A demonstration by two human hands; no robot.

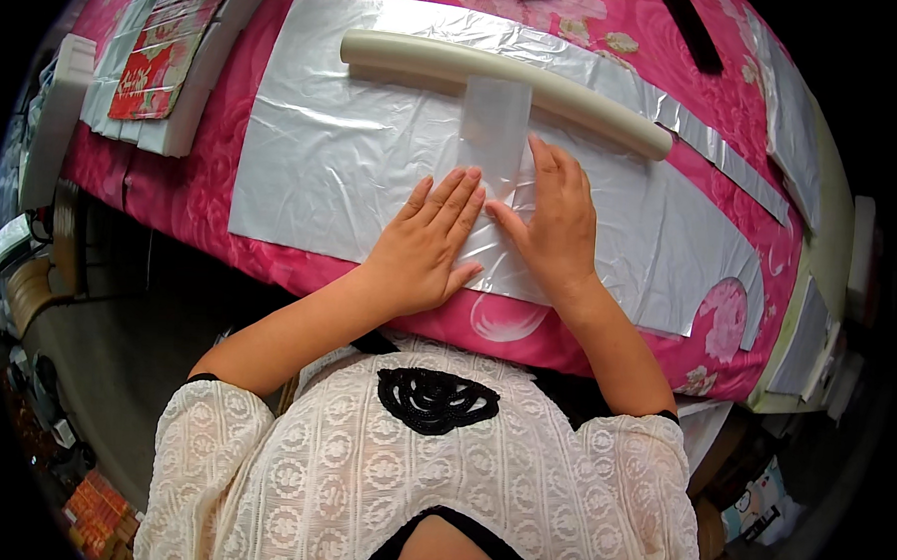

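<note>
On the silver plastic sheet [319, 159] spread over the table, my left hand [430, 239] lies flat with its fingers stretched out. My right hand [559, 220] rests beside it, thumb apart and fingers extended, along the right edge of a narrow translucent strip [493, 127]. The strip's near end runs down between my hands, with the left fingertips at its lower left. Its far end meets a long cream tube [428, 55] lying across the sheet. Neither hand appears to grip anything.
A pink floral cloth [197, 199] covers the table. White blocks or stacks with a red patterned piece [168, 53] lie at the far left. A black bar [692, 30] lies at the far right, and silver strips [724, 162] run along the right side.
</note>
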